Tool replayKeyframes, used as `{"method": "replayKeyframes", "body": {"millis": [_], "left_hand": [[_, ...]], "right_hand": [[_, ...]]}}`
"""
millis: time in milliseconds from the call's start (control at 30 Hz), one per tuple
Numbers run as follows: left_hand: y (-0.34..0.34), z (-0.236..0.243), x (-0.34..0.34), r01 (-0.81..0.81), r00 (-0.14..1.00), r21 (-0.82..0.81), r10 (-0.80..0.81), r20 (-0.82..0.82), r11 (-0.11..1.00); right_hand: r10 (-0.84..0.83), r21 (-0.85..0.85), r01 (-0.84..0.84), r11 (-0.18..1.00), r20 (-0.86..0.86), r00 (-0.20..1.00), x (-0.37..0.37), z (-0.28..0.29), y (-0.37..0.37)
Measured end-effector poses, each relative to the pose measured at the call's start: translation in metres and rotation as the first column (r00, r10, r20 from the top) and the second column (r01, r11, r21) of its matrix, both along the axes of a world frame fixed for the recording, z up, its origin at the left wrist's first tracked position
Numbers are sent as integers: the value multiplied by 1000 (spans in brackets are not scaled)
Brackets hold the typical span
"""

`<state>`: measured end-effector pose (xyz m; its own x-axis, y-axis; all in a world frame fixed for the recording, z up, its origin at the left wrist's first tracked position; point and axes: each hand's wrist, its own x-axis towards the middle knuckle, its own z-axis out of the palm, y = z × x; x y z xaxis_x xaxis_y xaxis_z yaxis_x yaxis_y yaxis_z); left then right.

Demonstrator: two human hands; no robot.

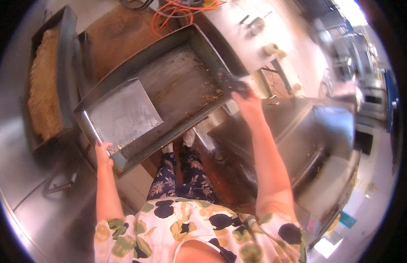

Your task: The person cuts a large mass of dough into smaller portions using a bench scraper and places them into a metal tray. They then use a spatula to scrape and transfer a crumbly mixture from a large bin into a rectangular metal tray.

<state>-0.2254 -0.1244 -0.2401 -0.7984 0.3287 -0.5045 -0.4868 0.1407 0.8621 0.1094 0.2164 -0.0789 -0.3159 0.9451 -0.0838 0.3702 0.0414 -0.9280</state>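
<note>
A large, deep rectangular metal tray lies slantwise in front of me, its right end farther away. Inside its left part rests a flat, shiny metal sheet. My left hand is closed round the tray's near left corner, by the sheet's raised edge. At the right end, my right hand is closed on a dark object, too smeared by motion to name. That object is over the tray's right wall, close to some pale crumbs. Whether my right fingers also touch the tray is hidden.
On the left, a long metal trough with a tan, crumbly mass stands over a steel surface. Steel machinery is close on my right. Orange hose lies coiled beyond the tray. A white table stands at the back.
</note>
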Motion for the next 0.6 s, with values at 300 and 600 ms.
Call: {"method": "replayKeyframes", "body": {"millis": [300, 600], "left_hand": [[-14, -87, 9, -128, 981, -83, 139, 135, 988], [19, -142, 18, -224, 940, -69, 234, 247, 972]], "right_hand": [[338, -551, -723, 416, 832, -439, -61, -230, 135], [306, -552, -812, 191, 819, -485, -93, -318, 193]]}}
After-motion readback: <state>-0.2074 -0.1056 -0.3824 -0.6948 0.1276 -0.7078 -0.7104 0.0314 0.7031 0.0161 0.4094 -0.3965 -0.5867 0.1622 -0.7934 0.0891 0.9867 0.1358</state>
